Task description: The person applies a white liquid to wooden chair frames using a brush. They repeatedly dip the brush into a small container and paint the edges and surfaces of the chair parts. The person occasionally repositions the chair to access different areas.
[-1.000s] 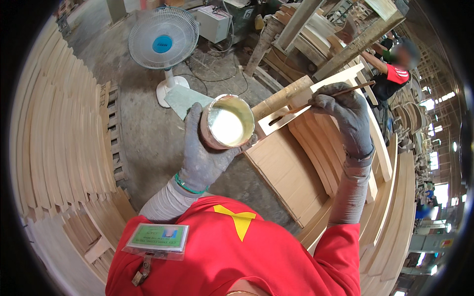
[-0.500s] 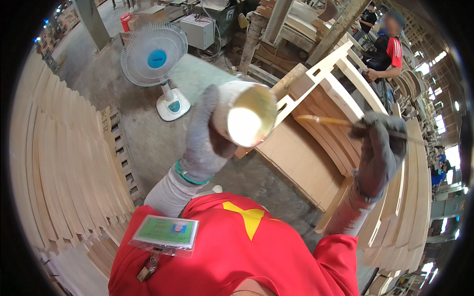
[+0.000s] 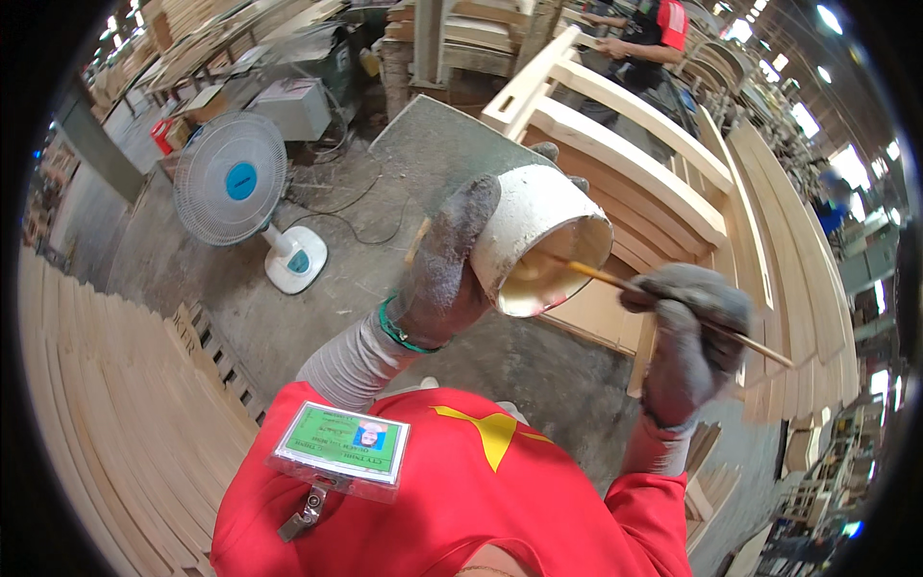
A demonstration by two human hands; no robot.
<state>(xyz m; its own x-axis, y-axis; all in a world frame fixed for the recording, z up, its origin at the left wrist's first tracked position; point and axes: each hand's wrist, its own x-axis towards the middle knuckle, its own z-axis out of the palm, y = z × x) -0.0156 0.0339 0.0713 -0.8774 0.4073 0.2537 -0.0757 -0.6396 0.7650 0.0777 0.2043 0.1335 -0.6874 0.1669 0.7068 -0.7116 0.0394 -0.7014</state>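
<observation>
My left hand [image 3: 437,274], in a grey glove, is closed around a white cup [image 3: 529,207] with a stained rim. The cup tilts toward me, and a pale yellowish coating shows inside it. My right hand [image 3: 697,332], gloved too, pinches a thin wooden stick [image 3: 615,280]. The stick's far end reaches into the cup's mouth, where its tip is hard to make out. Behind the cup a flat grey-green sheet [image 3: 442,144] sticks out; I cannot tell whether my left hand also holds it.
A pale wooden frame [image 3: 635,106] stands ahead to the right, beside curved wooden boards [image 3: 798,279]. More boards [image 3: 106,413] are stacked at the left. A white fan [image 3: 231,178] stands on the floor, its cable behind it. Another person [image 3: 644,43] works at the far right.
The stick has moved left and its end is now inside the cup. My left hand has brought the cup right and slightly down. The view has shifted, and the fan appears farther left.
</observation>
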